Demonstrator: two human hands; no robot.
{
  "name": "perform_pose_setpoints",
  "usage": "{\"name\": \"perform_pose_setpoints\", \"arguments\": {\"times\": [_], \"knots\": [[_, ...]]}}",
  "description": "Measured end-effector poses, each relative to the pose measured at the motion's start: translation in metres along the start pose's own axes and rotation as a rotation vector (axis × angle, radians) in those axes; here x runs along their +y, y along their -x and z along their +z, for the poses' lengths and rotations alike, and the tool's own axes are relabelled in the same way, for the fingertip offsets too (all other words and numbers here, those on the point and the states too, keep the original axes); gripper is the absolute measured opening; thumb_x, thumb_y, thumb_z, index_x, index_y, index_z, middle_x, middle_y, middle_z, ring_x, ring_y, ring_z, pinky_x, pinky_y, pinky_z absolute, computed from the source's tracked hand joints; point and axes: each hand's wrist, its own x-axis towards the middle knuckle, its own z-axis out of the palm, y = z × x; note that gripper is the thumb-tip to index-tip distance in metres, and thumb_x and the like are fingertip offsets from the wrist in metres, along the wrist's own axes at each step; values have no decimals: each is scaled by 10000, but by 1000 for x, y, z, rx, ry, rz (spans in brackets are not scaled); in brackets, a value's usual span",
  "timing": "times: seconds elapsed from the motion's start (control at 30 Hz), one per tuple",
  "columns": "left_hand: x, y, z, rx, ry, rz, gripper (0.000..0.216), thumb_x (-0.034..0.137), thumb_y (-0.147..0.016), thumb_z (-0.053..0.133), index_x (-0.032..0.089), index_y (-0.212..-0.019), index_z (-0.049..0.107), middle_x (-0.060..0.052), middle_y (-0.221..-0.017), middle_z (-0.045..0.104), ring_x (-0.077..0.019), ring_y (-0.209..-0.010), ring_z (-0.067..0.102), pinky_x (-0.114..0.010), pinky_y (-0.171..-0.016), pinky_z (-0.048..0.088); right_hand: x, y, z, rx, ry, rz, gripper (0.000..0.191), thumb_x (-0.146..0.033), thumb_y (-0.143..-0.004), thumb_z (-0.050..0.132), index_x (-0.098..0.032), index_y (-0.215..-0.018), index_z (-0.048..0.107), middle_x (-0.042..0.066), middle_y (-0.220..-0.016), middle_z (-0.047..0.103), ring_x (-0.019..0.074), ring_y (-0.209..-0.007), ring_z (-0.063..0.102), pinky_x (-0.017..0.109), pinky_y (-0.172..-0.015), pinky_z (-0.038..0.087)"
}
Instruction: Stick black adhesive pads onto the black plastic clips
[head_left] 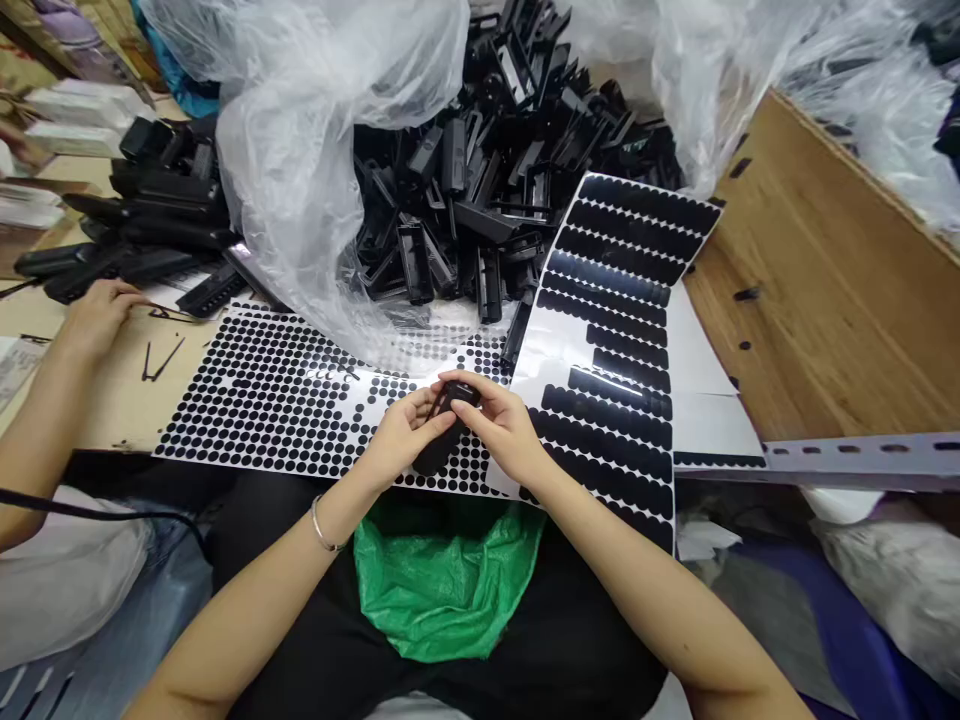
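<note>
Between my two hands is a black plastic housing (435, 455), tilted over the front of the table. My left hand (405, 432) grips its left side with the thumb across it. Fingers of my right hand (499, 425) close round its upper end, the thumb pressed on its face. Beneath them lies a white sheet of round black stickers (277, 400), with some gaps in its rows. To the right, a second sticker sheet (615, 420) with larger black pieces leans up at its far end against the heap.
A heap of black plastic housings (454, 160) spills from a clear plastic bag (300, 150). On the right stands a wooden board (840, 290). A green sack (450, 590) hangs at my lap. Another person's hand (101, 315) is at the left, near black parts (165, 210).
</note>
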Motion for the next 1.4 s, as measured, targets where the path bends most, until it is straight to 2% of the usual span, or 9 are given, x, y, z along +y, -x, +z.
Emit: {"name": "perform_pose_setpoints", "arguments": {"times": [0.17, 0.33, 0.57, 0.7, 0.93, 1.1, 1.2, 1.3, 1.4], "knots": [[-6, 3, 2, -48, -55, 59, 333, 456, -830, 664, 160, -982, 652, -49, -943, 693, -203, -920, 637, -306, -843, 483, 1, -3, -1, 17, 28, 21, 266, -398, -874, 634, -254, -1086, 704, 41, -1086, 734, 235, -1084, 656, 417, -1021, 485], [-7, 6, -1, -58, -210, 147, 315, 425, -937, 512, 181, -1114, 605, -79, -1128, 658, -241, -1094, 588, -371, -980, 430, -2, -2, -1, -62, -66, 30, 296, -353, -854, 672, -268, -1137, 663, 53, -1158, 704, 230, -1132, 635, 417, -1019, 487], [-6, 8, 1, -149, -211, 156, 458, 335, -869, 622, 232, -1292, 480, -69, -1257, 585, -247, -1243, 503, -367, -1058, 375, -2, -2, -1, -7, -59, 46, 284, -426, -824, 696, -238, -1036, 691, 68, -1115, 717, 240, -1072, 665, 410, -942, 535], [-4, 10, 2, -218, -230, 58, 270, 387, -908, 543, 211, -1111, 528, -26, -1007, 572, -199, -967, 542, -330, -880, 431, -8, -8, -11, -75, -67, 71, 368, -510, -902, 563, -238, -1133, 654, 55, -946, 765, 234, -961, 720, 442, -938, 533], [13, 22, -3, -462, -436, -27, 238, 405, -907, 529, 217, -820, 413, 36, -791, 366, -142, -720, 353, -283, -682, 349, -23, -11, -63, 211, 782, -64, 260, -381, -912, 564, -240, -1092, 687, 85, -1085, 733, 294, -1068, 646, 517, -970, 491], [22, 28, -4, -683, -513, -14, 222, 392, -866, 612, 213, -893, 484, 23, -831, 433, -144, -743, 407, -282, -701, 373, -13, -9, -99, -109, 1113, 108, 696, -397, -713, 787, -215, -1342, 552, 134, -1481, 480, 392, -1369, 395, 587, -1088, 394], [20, 29, -4, -682, -359, -76, 205, 326, -892, 582, 234, -1041, 475, 23, -856, 471, -137, -762, 464, -279, -720, 399, -9, -5, -104, -135, 1202, 50, 825, -445, -662, 821, -212, -1389, 509, 129, -1566, 351, 408, -1428, 288, 602, -1128, 333], [15, 29, -5, -621, -183, -127, 282, 292, -901, 572, 263, -1123, 400, 33, -864, 494, -118, -740, 505, -267, -701, 422, -14, 0, -105, -19, 1239, 24, 576, -419, -680, 810, -229, -1204, 667, 119, -1434, 523, 420, -1303, 426, 623, -1059, 370], [11, 26, -7, -557, -121, -144, 305, 296, -893, 587, 264, -1118, 382, 39, -849, 514, -102, -693, 520, -250, -653, 430, -25, 6, -111, 76, 1112, 106, 169, -344, -788, 709, -225, -899, 755, 92, -1041, 719, 311, -949, 624, 502, -855, 500]]}}
